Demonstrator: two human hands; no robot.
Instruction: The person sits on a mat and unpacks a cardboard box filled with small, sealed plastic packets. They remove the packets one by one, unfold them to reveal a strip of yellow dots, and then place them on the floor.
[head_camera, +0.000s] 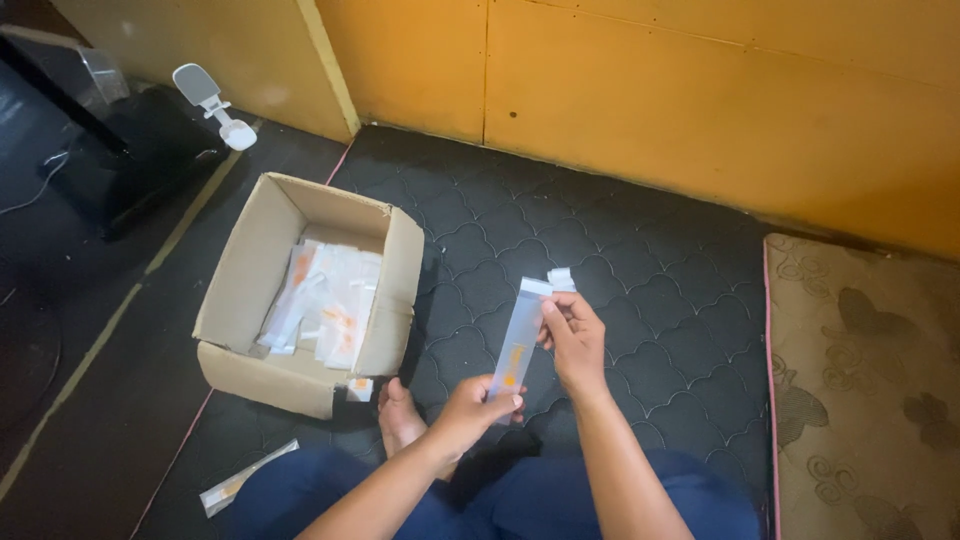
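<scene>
The left hand pinches the bottom of a long clear packet, its axis running up-and-away, while the right hand grips the top flap.

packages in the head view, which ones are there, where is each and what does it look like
Long clear plastic sleeve with orange print: held upright between left hand and right hand.
Open brown cardboard box: left on dark mat, holding white and orange sachets.
Clear flat packet: floor, lower left.
</scene>
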